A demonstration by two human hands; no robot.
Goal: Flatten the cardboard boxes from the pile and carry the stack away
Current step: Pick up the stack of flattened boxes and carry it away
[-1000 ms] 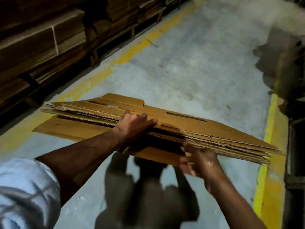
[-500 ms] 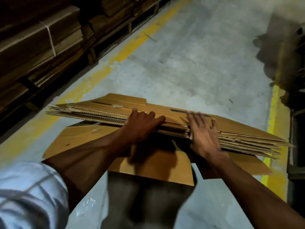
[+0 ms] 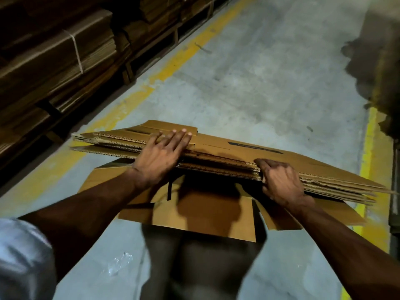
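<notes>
Left: strapped bundles (image 3: 71,53) on pallets, untouched. Left hand (image 3: 161,158) flat on stack (image 3: 249,156), fingers (image 3: 173,140) straight and spread, probably pinning sheets so nothing slides. Right hand (image 3: 281,182) curled round near edge, gripping for the carry. Stack mid-frame, above loose sheet (image 3: 205,215) on floor (image 3: 259,83). Versus half a second back: left fingers flattened out; right went from flat on top to edge grip.

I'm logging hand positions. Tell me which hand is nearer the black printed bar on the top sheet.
Right. The right hand grips the stack's near edge just below the black bar; the left hand lies flat further along, toward the stack's left end.
</notes>
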